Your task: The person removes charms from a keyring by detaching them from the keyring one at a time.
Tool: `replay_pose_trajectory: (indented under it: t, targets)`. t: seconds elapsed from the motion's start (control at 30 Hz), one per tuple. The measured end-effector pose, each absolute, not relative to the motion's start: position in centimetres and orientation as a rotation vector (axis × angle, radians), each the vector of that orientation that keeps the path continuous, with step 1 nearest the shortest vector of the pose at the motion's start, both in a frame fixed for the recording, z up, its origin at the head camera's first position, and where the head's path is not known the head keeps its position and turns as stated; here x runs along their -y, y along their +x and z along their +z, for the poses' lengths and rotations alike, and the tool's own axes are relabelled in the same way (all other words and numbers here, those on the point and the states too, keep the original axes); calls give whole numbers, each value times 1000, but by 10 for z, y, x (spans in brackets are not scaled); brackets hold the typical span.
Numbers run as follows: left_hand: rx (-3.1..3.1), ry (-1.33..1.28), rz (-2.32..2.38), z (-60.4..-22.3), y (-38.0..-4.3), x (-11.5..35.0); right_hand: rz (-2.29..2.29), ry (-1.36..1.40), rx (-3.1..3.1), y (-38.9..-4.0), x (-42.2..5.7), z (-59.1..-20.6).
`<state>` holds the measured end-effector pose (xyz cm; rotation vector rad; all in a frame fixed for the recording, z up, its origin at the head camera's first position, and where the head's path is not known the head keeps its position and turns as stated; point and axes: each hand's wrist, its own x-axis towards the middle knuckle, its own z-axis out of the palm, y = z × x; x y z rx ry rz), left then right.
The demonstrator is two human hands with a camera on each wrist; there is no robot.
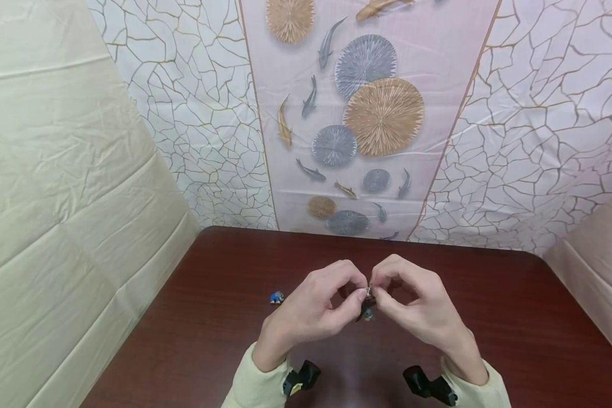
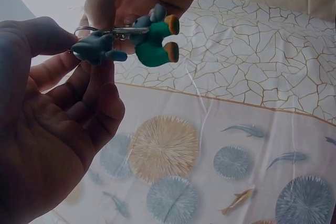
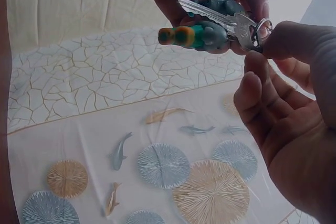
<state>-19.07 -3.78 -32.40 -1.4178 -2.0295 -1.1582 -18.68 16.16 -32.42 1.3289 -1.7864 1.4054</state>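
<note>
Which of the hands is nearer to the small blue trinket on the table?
Left. The left hand is just right of the blue trinket; the right hand is farther right.

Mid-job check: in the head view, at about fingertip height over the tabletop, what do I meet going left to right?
Small blue object on the table → left hand → keychain bundle at the fingertips → right hand.

From the head view's centre, patterned cloth (image 1: pixel 359 113) hangs at twelve o'clock, cream cloth (image 1: pixel 76 221) at nine; a small blue object (image 1: pixel 276 297) sits on the reddish-brown table (image 1: pixel 194 345) toward seven.
</note>
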Motion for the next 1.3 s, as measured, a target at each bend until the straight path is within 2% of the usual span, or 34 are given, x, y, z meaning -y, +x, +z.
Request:
replay_pose_trajectory:
  t: [1.3]
  targets:
    - [2018, -1399, -1152, -322, -189, 39, 1353, 1399, 1638, -182, -157, -312]
